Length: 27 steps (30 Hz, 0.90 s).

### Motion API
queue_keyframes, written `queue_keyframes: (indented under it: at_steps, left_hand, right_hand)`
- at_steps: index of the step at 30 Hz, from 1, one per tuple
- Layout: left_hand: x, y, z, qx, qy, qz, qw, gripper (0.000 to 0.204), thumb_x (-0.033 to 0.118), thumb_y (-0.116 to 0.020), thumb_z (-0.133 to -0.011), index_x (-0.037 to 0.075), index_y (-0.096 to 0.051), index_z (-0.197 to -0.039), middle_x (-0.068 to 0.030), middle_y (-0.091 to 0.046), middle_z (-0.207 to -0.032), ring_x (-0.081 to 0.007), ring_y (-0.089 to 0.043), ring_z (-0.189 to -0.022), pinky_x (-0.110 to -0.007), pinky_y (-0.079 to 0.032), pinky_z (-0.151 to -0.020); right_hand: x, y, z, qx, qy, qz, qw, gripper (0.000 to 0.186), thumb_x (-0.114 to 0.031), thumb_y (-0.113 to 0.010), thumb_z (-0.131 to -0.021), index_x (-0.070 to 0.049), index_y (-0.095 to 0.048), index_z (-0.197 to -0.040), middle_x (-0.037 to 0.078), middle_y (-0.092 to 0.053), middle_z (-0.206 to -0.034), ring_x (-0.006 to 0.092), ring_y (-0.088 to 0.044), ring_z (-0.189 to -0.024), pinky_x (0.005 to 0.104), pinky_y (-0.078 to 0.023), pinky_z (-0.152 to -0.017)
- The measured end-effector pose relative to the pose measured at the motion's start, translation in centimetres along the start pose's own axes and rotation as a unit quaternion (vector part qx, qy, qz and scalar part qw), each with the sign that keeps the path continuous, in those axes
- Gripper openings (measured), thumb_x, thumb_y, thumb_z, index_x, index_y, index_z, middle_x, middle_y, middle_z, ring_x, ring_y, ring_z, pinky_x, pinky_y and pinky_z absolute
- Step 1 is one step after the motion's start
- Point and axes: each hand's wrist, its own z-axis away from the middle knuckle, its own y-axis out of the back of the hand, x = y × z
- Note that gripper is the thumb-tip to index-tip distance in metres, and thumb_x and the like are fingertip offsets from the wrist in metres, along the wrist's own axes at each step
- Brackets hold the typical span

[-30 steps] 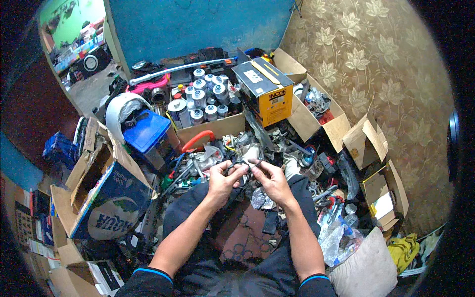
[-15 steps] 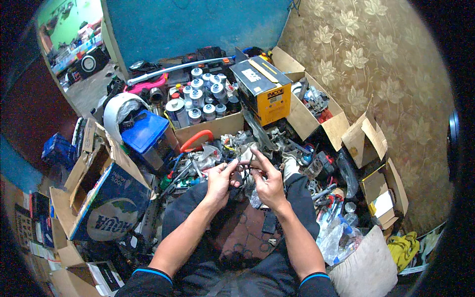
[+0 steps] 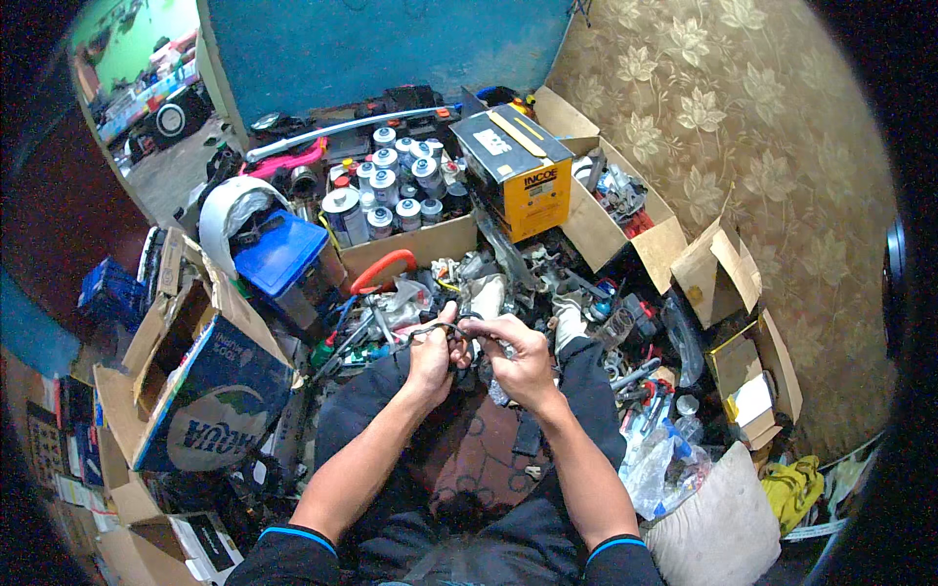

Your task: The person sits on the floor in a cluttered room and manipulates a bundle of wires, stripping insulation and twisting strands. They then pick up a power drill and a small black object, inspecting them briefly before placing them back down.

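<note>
I see the left hand [image 3: 431, 363] and right hand [image 3: 521, 367] pinched closed on a thin dark cord [image 3: 420, 331], which might slip if fingers loosen.

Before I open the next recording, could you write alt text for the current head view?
A person's left hand and right hand together hold a thin dark piece, its exact kind unclear. Beyond them are jumbled parts, a cardboard box of cans and a black-and-yellow box.
</note>
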Motion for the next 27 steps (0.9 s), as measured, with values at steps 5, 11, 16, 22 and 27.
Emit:
queue_keyframes:
  at_steps: [5,11,16,22,27]
  left_hand:
    - [1.0,-1.0,0.8,0.019,0.01,0.009,1.0,0.037,0.036,-0.05,-0.097,0.006,-0.057,-0.077,0.0023,-0.044,-0.053,-0.0061,-0.038,-0.04,-0.022,-0.033,-0.038]
    - [1.5,-1.4,1.4,-0.028,-0.01,-0.008,1.0,0.028,0.028,-0.05,-0.097,0.003,-0.059,-0.086,0.003,-0.046,-0.057,-0.0038,-0.03,-0.041,-0.021,-0.028,-0.036]
    - [0.9,-0.6,0.5,0.017,-0.065,0.004,0.998,0.027,0.012,-0.045,-0.09,-0.003,-0.055,-0.111,-0.0075,-0.057,-0.087,-0.0082,-0.049,-0.055,-0.023,-0.042,-0.044]
    - [0.6,0.0,0.4,-0.026,-0.074,0.0,0.997,0.035,0.015,-0.045,-0.086,-0.002,-0.055,-0.115,-0.0137,-0.062,-0.098,-0.0176,-0.062,-0.083,-0.038,-0.056,-0.069]
    - [1.5,-0.5,1.1,0.032,-0.184,-0.433,0.882,0.02,0.017,-0.066,-0.082,-0.003,-0.068,-0.076,-0.0047,-0.065,-0.066,-0.0104,-0.059,-0.059,-0.026,-0.047,-0.057]
  right_hand:
    - [-0.1,0.4,-0.1,0.091,-0.001,0.024,0.996,0.025,-0.002,-0.072,-0.076,-0.003,-0.066,-0.101,0.007,-0.062,-0.102,0.0122,-0.061,-0.082,0.022,-0.051,-0.064]
    - [2.1,0.9,0.1,-0.03,-0.173,-0.121,0.977,0.027,-0.018,-0.068,-0.086,-0.002,-0.065,-0.108,0.006,-0.067,-0.08,0.0098,-0.059,-0.069,0.0259,-0.049,-0.063]
    - [1.7,0.4,0.2,-0.033,-0.12,-0.041,0.991,0.018,-0.014,-0.067,-0.088,0.001,-0.066,-0.095,-0.001,-0.062,-0.074,0.0038,-0.052,-0.064,0.0214,-0.041,-0.056]
    - [0.6,0.9,0.0,0.046,-0.117,0.065,0.99,0.014,-0.012,-0.071,-0.082,0.0,-0.064,-0.086,-0.003,-0.057,-0.063,0.0027,-0.045,-0.056,0.021,-0.034,-0.049]
    - [0.5,1.4,-0.6,0.152,-0.123,0.047,0.979,0.016,-0.012,-0.075,-0.077,-0.001,-0.066,-0.085,0.01,-0.066,-0.072,0.0171,-0.062,-0.061,0.03,-0.048,-0.058]
